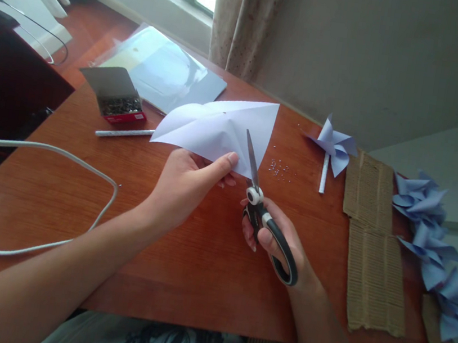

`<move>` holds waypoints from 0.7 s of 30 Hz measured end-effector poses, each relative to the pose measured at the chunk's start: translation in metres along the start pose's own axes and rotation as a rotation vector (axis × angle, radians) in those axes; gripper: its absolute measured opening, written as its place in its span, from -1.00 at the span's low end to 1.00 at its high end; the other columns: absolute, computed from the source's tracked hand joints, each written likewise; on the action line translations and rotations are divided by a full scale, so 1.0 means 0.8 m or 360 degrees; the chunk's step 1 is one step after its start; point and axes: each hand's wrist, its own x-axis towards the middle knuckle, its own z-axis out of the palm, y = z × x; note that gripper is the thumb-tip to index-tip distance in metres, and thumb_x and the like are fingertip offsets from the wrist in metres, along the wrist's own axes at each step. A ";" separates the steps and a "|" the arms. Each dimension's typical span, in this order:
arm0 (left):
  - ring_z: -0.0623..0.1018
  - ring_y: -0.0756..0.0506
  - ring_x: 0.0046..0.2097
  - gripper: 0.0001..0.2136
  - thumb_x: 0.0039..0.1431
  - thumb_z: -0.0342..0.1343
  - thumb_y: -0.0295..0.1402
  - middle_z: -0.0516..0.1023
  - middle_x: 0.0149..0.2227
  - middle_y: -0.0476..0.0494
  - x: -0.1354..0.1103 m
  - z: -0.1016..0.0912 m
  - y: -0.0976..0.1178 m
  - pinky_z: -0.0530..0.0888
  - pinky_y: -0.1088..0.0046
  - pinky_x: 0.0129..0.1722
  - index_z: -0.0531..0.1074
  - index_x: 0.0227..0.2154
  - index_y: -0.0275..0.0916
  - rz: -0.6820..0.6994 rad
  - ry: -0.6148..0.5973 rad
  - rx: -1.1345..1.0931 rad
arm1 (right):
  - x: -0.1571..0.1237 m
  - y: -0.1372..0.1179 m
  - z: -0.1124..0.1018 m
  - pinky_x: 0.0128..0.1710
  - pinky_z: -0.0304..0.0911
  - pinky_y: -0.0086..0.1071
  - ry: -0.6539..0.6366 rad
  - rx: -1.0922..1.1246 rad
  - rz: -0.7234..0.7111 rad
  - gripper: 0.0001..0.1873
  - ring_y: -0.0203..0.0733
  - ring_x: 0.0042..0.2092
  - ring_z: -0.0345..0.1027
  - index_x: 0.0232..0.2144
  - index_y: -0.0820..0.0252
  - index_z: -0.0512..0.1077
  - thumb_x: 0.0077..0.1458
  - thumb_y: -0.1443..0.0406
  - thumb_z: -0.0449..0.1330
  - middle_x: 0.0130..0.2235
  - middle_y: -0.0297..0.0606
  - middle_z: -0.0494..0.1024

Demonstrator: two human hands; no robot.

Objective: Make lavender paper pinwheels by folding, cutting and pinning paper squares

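My left hand (193, 181) pinches the near edge of a creased white paper sheet (213, 127), thumb on top and fingers underneath. In my right hand (284, 233) is a pair of black and white scissors (256, 197), my fingers in its handles. One blade points up across the paper's right-hand part, near the lower right corner; the other blade is mostly hidden, so I cannot tell how far the paper lies between them. A small dark mark shows near the middle of the sheet.
A paper pinwheel (335, 146) on a white stick lies right. Beyond are ridged cardboard (372, 271) and several pinwheels (428, 239). Small beads (280, 170) lie behind the scissors. Left are a red box of metal pieces (123, 105), a rolled paper stick (123, 133), plastic-covered sheets (162, 65) and a white cable (110, 194).
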 end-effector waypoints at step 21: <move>0.55 -0.04 -0.48 -0.82 0.10 0.26 -0.34 0.60 -0.54 -0.09 -0.001 0.002 0.002 0.47 0.51 -0.45 0.54 -0.57 -0.25 -0.0013 0.0034 -0.0001 | -0.001 -0.005 0.001 -0.47 0.04 -0.40 0.0042 -0.0064 0.0030 -0.46 -0.30 -0.41 0.16 0.05 0.14 0.39 0.12 0.01 0.32 -0.36 -0.33 0.36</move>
